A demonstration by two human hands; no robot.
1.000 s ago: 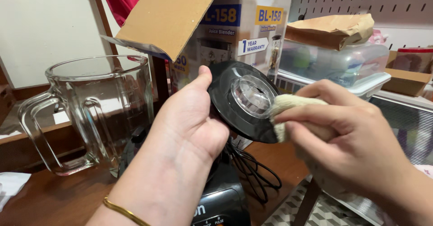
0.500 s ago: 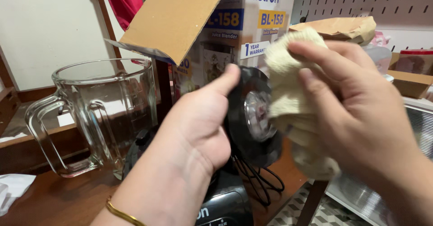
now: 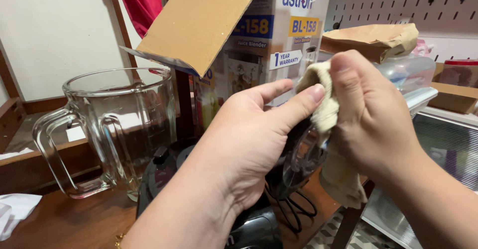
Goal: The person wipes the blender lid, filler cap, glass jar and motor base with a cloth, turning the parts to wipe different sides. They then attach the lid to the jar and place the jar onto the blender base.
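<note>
You work over a brown wooden table [image 3: 64,224] set against a pale wall, with a white pegboard [image 3: 398,5] at upper right. On the table stands an empty glass blender jar [image 3: 114,129], handle to the left, just beside the black blender base [image 3: 249,226]. Behind them rises the printed carton [image 3: 269,45], its brown flap [image 3: 199,20] folded forward. A clear plastic tub [image 3: 408,70] carrying a crumpled brown paper bag [image 3: 373,40] sits to the right.

The black lid [image 3: 298,154] with its clear centre cap is mostly covered by your hands; only its lower edge and part of the cap show. The base is cut off at the lower frame edge, and the black cord [image 3: 294,209] is partly hidden below the lid.

Your left hand [image 3: 244,144] grips the lid from behind, thumb and fingers closed over its upper rim. Your right hand [image 3: 373,119] is closed on a cream cloth [image 3: 328,124], pressing it against the lid's face. The lid stands nearly on edge between both hands, above the base.
</note>
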